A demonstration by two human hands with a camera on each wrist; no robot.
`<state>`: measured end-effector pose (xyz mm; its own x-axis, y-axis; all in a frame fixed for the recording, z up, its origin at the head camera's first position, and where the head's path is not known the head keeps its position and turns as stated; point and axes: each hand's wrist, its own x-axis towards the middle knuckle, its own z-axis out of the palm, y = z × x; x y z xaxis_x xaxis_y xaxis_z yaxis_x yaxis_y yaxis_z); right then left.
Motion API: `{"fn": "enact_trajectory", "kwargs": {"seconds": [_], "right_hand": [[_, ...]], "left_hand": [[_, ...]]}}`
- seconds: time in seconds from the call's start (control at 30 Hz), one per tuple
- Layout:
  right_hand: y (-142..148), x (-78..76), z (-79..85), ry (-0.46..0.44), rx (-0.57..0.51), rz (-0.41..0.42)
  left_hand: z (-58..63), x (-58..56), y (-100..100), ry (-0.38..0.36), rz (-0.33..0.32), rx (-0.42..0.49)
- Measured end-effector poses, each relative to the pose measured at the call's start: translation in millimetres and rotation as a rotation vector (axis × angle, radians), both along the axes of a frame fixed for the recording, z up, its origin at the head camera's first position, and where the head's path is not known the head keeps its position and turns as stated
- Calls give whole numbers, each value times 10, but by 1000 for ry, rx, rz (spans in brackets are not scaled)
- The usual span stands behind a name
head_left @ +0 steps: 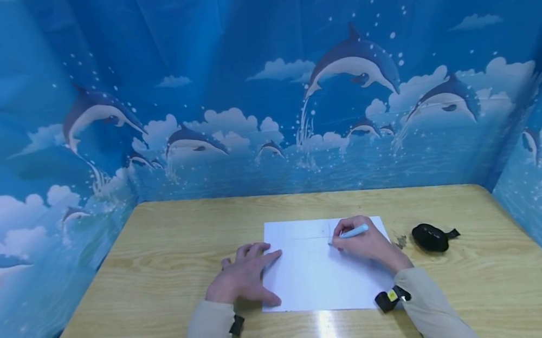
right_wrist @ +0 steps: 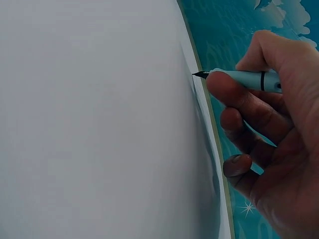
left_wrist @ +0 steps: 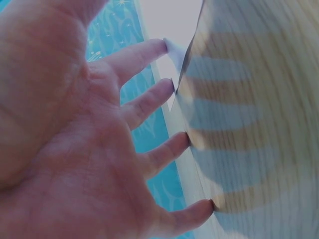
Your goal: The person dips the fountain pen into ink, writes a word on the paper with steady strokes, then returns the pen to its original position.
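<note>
A white sheet of paper (head_left: 305,274) lies on the wooden table, with a few thin lines drawn near its top edge. My right hand (head_left: 363,241) pinches a light blue fountain pen (head_left: 355,231) between thumb and fingers. In the right wrist view the dark nib of the fountain pen (right_wrist: 239,77) points at the paper (right_wrist: 99,119). My left hand (head_left: 244,275) is spread at the sheet's left edge, its thumb and index finger over the paper. The left wrist view shows that hand (left_wrist: 89,134) with straight, parted fingers; some fingertips touch the table beside the sheet.
A small black pouch with a strap (head_left: 430,238) sits on the table to the right of the paper. Wood-grain tabletop (head_left: 162,255) surrounds the sheet. Blue curtains printed with dolphins (head_left: 224,86) hang behind the table and at both sides.
</note>
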<state>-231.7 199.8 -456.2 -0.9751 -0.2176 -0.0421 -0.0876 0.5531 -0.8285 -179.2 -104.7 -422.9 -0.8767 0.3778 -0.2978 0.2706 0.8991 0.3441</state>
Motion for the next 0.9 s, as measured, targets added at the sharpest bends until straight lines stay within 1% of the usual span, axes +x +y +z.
{"fn": "enact_trajectory", "kwargs": {"seconds": [0.23,0.43,0.73,0.9], "right_hand": [[-12,11,3,-4,15,0],[-19,26,9,-11,2,14],[-30,43,-16,-1,16,30],[-38,52,-11,0,17,42]], "left_hand": [[16,3,11,0,8,-8],[13,3,6,0,6,-3],[-14,-6,-1,-9,8,9],[-2,-3,3,-9,8,5]]}}
